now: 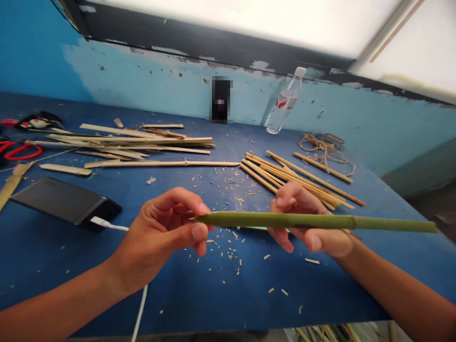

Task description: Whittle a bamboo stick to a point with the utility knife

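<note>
A long green bamboo stick (313, 221) lies level above the blue table (199, 294), its pointed tip facing left. My right hand (306, 223) is wrapped round its middle. My left hand (167, 228) is curled at the pointed tip, thumb and fingers pinched close to it, touching or nearly touching. Something thin and pale green shows under the stick by my right fingers; I cannot make out what it is.
Split bamboo strips (142, 142) are piled at the back left, trimmed sticks (295, 178) at the right. A black phone (66, 202) with a white cable (138, 313), red-handled tools (21, 149), a water bottle (283, 107), twine (322, 142) and scattered shavings also lie on the table.
</note>
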Tool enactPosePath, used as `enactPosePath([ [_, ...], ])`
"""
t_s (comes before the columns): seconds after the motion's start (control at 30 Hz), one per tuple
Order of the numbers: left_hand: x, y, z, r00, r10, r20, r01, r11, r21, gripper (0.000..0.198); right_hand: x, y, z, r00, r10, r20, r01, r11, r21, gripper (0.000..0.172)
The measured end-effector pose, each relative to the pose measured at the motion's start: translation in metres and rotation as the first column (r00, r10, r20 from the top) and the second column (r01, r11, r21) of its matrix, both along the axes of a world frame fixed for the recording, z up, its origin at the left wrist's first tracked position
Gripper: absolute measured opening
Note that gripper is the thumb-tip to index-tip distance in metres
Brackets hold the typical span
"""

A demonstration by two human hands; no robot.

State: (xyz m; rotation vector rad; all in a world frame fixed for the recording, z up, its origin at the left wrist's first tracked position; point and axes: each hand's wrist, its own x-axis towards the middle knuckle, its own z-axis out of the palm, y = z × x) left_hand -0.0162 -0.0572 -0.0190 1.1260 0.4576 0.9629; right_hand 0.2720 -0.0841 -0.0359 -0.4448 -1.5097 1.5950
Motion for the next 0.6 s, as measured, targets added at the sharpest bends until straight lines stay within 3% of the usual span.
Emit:
enactPosePath([
  [0.13, -0.002, 0.005, 0.002, 0.995, 0.082, 0.049, -0.085, 0.995, 0.059, 0.011, -0.003, 0.004, 0.000, 0.992, -0.089, -0.090, 0.088, 0.996, -0.018, 0.025],
  [0.27, -0.004, 0.007, 0.005, 0.991, 0.096, 0.090, -0.099, 0.995, 0.026, 0.008, -0.001, 0.004, -0.004, 0.991, -0.079, -0.112, 0.083, 0.996, 0.033, 0.015],
  [0.37, -0.008, 0.008, 0.006, 0.990, 0.080, 0.116, -0.080, 0.997, -0.005, 0.011, 0.004, 0.002, -0.007, 0.996, -0.057, -0.074, 0.065, 0.992, 0.111, 0.018],
  [0.43, -0.011, 0.009, 0.005, 0.992, 0.049, 0.113, -0.048, 0.999, -0.016, 0.018, 0.003, -0.001, -0.005, 0.998, -0.056, -0.017, 0.058, 0.977, 0.207, 0.033],
  [0.5, -0.013, 0.009, 0.004, 0.995, 0.017, 0.101, -0.015, 1.000, -0.020, 0.022, -0.001, -0.005, 0.000, 0.990, -0.109, 0.084, 0.069, 0.924, 0.377, 0.043],
  [0.6, -0.013, 0.007, 0.003, 0.996, -0.011, 0.086, 0.011, 1.000, 0.000, 0.020, -0.014, -0.012, 0.008, 0.951, -0.267, 0.159, 0.099, 0.745, 0.659, 0.032],
])
